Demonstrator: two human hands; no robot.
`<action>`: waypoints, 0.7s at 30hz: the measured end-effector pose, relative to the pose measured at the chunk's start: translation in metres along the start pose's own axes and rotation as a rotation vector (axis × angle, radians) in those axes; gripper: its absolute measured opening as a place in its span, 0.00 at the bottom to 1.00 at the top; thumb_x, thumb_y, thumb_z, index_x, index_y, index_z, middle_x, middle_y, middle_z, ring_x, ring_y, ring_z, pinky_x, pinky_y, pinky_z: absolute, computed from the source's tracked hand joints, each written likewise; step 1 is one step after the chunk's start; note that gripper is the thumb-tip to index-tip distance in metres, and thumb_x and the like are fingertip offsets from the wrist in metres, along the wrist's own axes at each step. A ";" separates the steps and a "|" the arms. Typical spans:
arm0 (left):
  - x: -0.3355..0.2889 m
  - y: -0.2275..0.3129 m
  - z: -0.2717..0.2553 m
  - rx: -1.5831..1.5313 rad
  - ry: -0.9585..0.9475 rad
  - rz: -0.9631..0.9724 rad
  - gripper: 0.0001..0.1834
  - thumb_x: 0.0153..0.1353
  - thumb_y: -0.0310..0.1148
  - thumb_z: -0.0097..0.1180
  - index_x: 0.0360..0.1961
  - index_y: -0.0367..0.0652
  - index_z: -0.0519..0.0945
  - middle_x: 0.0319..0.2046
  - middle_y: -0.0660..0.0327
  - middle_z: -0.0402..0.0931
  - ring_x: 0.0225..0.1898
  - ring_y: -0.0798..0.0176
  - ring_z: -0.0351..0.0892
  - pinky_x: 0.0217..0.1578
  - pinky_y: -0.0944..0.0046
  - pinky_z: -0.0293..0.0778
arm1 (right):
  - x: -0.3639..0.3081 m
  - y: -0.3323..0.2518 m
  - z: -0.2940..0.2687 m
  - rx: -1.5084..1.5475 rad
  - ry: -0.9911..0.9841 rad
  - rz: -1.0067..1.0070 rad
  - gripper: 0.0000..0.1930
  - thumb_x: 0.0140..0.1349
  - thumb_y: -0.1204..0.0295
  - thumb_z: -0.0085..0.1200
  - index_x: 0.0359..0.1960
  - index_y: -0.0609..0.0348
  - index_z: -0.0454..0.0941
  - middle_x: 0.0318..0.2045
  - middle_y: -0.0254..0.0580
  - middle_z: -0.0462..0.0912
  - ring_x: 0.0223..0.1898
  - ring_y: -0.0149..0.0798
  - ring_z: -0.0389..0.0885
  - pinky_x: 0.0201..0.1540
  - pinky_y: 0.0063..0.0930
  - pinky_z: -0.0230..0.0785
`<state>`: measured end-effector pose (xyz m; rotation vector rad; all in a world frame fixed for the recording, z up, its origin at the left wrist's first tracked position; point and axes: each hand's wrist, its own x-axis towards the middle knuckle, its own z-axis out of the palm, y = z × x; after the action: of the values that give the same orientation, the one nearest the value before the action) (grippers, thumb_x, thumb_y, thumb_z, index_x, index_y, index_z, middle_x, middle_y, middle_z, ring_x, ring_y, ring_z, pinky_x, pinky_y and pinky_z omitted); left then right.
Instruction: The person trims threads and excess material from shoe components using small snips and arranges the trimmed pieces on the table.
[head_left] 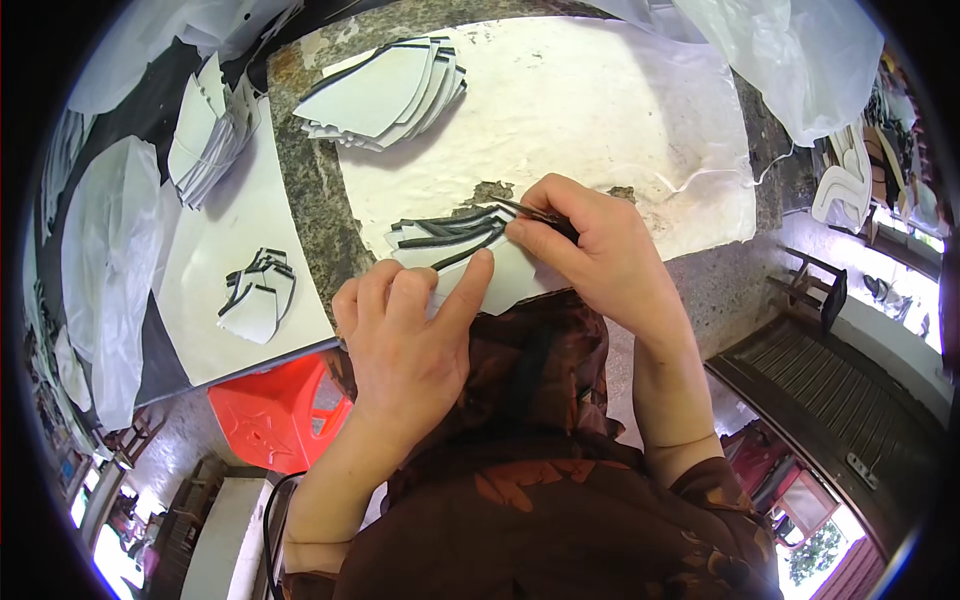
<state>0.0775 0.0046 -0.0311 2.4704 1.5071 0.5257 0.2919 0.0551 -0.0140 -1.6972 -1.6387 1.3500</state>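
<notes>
A fan of overlapping white cut pieces (512,272) with black edging strips (445,238) lies at the table's near edge. My left hand (405,325) rests on its left side, fingers apart, with the thumb stretched onto the top piece and the other fingertips bent down. In my right hand (590,235) is a small dark tool (562,224) with a thin pointed tip, perhaps thread snips. It is pinched between thumb and fingers, its tip touching or just above the right ends of the black strips. My fingers hide most of the tool.
A larger stack of similar pieces (385,92) lies farther back on the white sheet (590,110). To the left are a bundled stack (212,135) and a small pile (258,298). Clear plastic bags (115,260) hang at the left. A red stool (265,415) stands below.
</notes>
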 end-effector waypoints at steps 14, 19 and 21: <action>0.015 0.009 -0.017 0.022 -0.146 -0.027 0.29 0.56 0.24 0.63 0.59 0.62 0.85 0.37 0.64 0.67 0.45 0.55 0.69 0.50 0.53 0.63 | 0.007 0.006 -0.004 -0.047 0.018 -0.063 0.11 0.68 0.67 0.61 0.37 0.63 0.78 0.21 0.37 0.78 0.23 0.28 0.73 0.29 0.27 0.67; 0.014 0.008 -0.016 0.009 -0.160 -0.041 0.29 0.57 0.24 0.63 0.60 0.61 0.85 0.36 0.63 0.66 0.44 0.55 0.69 0.50 0.54 0.63 | 0.009 0.007 -0.003 -0.057 0.021 -0.062 0.11 0.68 0.67 0.61 0.36 0.63 0.78 0.21 0.37 0.78 0.24 0.28 0.74 0.30 0.27 0.68; 0.013 0.008 -0.015 -0.003 -0.151 -0.045 0.29 0.58 0.24 0.62 0.60 0.61 0.85 0.36 0.63 0.66 0.44 0.56 0.70 0.49 0.54 0.63 | 0.010 0.007 -0.002 -0.053 0.021 -0.062 0.11 0.68 0.66 0.61 0.36 0.63 0.78 0.21 0.37 0.78 0.24 0.29 0.74 0.30 0.28 0.68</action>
<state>0.0836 0.0120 -0.0122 2.4077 1.4976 0.3248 0.2959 0.0634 -0.0222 -1.6701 -1.7145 1.2666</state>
